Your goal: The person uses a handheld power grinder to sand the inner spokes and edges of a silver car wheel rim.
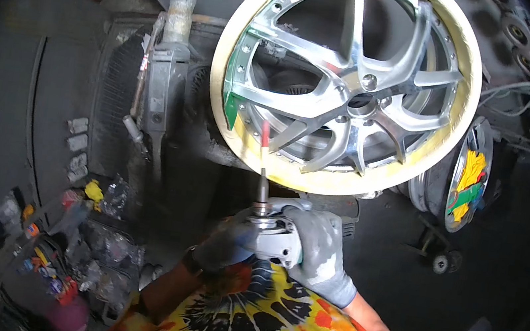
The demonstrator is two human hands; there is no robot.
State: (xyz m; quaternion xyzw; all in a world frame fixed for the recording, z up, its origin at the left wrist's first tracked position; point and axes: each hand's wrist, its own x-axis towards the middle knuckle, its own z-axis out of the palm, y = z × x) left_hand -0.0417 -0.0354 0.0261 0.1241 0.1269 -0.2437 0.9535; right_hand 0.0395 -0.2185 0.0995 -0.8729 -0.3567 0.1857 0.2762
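Now 2 gloved hands are gripping 1 power tool [280,240], which is sitting low in the centre, right in front of the colourful patterned shirt [244,327]. The left hand [228,244], in a dark glove, is curling closed around the tool's left side, with shadow hiding some of its fingers. Across from it, the right hand [321,250] — grey glove, pale patch on the back — is wrapping firmly over the tool's other side.

Up goes the view along the slim metal shaft [263,185], which is pointing away from the person, and its red tip [265,135] is overlapping the lower left edge of a big alloy wheel [354,82]; whether it is touching, I cannot tell. That wheel is showing off silver spokes, a pale yellow band [466,98] is circling its rim, and a green strip [230,111] is hugging the left edge.

Off to the right, a second wheel [435,184] is holding yellow cloth [471,169] — while over at lower left, plastic bags [110,245] are cluttering the floor.
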